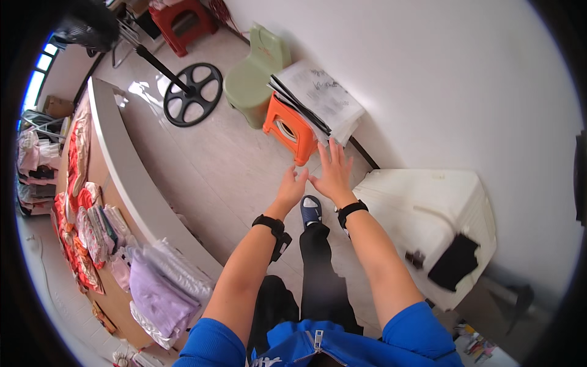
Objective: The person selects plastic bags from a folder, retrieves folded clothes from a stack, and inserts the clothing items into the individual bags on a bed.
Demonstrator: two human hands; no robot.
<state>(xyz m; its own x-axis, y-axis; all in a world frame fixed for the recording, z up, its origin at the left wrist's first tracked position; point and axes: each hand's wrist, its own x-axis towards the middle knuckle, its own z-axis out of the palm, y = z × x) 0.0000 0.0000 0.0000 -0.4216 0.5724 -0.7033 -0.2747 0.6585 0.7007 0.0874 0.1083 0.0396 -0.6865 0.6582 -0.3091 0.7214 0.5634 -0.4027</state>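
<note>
Both my arms stretch forward over the floor, a black band on each wrist. My left hand holds nothing, its fingers apart, just short of the near leg of an orange plastic stool. Beside it my right hand is spread and empty, closer to the wall. On the stool lies a stack of clear plastic bags with dark print, its near corner just beyond my right fingertips. Black strips run along the stack's left edge. From this view I cannot tell whether my right fingertips touch the bags.
A green plastic chair stands behind the stool, beside a fan's round black base. To the left runs a long table bearing folded clothes. At right is a white plastic table with a black cloth.
</note>
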